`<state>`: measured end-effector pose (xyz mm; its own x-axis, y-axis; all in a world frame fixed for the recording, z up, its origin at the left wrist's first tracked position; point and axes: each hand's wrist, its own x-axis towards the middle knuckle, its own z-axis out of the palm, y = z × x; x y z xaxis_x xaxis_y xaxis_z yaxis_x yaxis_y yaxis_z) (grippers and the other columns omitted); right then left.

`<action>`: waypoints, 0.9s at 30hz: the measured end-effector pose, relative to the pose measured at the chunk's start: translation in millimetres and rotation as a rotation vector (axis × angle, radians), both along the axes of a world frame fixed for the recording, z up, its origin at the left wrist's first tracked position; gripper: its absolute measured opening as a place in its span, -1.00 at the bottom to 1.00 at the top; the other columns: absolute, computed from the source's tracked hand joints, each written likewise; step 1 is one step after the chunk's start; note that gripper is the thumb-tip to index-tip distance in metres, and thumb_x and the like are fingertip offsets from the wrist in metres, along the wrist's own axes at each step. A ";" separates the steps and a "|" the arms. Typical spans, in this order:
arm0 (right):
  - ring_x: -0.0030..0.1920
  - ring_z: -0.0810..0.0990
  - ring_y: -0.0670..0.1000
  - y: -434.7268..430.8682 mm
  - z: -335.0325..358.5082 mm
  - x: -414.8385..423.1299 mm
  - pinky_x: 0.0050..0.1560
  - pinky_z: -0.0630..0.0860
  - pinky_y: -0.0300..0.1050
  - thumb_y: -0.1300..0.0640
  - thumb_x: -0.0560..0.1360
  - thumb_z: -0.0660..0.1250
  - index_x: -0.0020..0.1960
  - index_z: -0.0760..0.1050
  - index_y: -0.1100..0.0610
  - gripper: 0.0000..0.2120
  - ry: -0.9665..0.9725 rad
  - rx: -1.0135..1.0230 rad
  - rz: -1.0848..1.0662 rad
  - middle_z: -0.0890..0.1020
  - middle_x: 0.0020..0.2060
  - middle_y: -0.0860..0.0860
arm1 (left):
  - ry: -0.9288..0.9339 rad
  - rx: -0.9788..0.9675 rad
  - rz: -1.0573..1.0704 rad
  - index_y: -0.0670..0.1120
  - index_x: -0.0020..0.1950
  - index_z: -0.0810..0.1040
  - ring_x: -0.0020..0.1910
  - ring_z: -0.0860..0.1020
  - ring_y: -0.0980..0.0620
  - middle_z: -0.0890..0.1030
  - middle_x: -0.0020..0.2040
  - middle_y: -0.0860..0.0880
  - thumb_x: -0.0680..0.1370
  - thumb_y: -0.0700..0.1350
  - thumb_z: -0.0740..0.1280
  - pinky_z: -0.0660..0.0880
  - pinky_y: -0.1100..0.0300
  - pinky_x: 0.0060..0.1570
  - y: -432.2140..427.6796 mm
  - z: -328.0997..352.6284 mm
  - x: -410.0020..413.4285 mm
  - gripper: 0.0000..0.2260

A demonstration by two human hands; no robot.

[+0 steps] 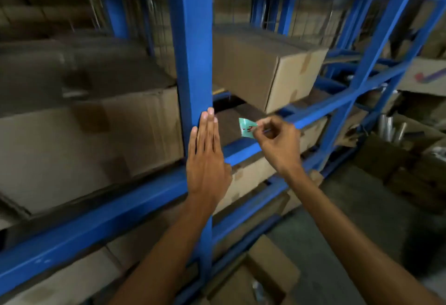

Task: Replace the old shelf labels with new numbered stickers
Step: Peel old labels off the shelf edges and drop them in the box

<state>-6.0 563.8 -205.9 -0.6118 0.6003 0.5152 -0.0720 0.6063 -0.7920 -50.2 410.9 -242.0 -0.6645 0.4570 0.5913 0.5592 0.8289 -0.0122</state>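
A blue metal shelf upright point(193, 51) stands in the middle of the view. My left hand point(206, 157) lies flat against the upright's lower part, fingers straight and together, holding nothing. To its right, my right hand point(277, 140) pinches a small green sticker point(247, 128) with red writing on it between thumb and fingertips. The sticker hangs in the air, apart from the upright, in front of the blue horizontal shelf beam point(243, 150). No label shows on the bare upright above my left hand.
Cardboard boxes fill the shelves: a large one at left point(91, 140) and one at upper right point(270, 73). An open box point(265, 278) sits on the floor below. More boxes and metal tubes point(388, 126) crowd the right side.
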 end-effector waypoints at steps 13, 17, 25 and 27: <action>-0.28 0.60 -0.19 -5.0 -477.6 51.9 -0.16 0.54 -0.25 0.21 0.40 0.52 -0.17 0.67 0.04 -0.91 -0.529 -0.314 -0.144 0.73 -0.26 0.01 | -0.301 -0.181 0.040 -0.29 0.65 -0.08 0.68 -0.12 -0.17 -0.09 0.69 -0.23 0.34 -0.03 0.34 -0.09 -0.07 0.65 -5.8 -388.1 9.2 0.00; -0.09 0.74 0.07 -7.0 -650.1 83.5 -0.04 0.63 -0.05 0.14 0.45 0.49 -0.07 0.72 0.07 -0.94 -0.821 -0.350 -0.133 0.77 -0.12 0.08 | -0.329 -0.208 0.106 -0.29 0.65 -0.03 0.67 -0.04 -0.22 -0.01 0.68 -0.27 0.32 -0.02 0.34 -0.07 -0.10 0.65 -10.0 -536.5 11.0 -0.01; 0.03 0.71 0.12 -23.9 -890.2 133.6 0.05 0.61 -0.07 0.16 0.51 0.43 -0.02 0.68 0.14 -0.90 -1.094 -0.375 -0.094 0.75 -0.05 0.09 | -0.363 -0.207 0.191 -0.31 0.64 -0.04 0.64 0.02 -0.35 0.05 0.64 -0.37 0.45 -0.02 0.35 -0.13 -0.13 0.62 -10.2 -744.1 23.6 -0.10; 0.04 0.71 0.09 -24.8 -923.5 128.0 -0.01 0.54 -0.19 0.12 0.54 0.40 0.01 0.69 0.10 -0.88 -1.126 -0.393 -0.140 0.75 -0.03 0.08 | -0.348 -0.194 0.185 -0.33 0.61 -0.01 0.62 0.08 -0.39 0.10 0.62 -0.40 0.48 -0.02 0.39 -0.11 -0.16 0.61 -6.8 -765.4 14.7 -0.12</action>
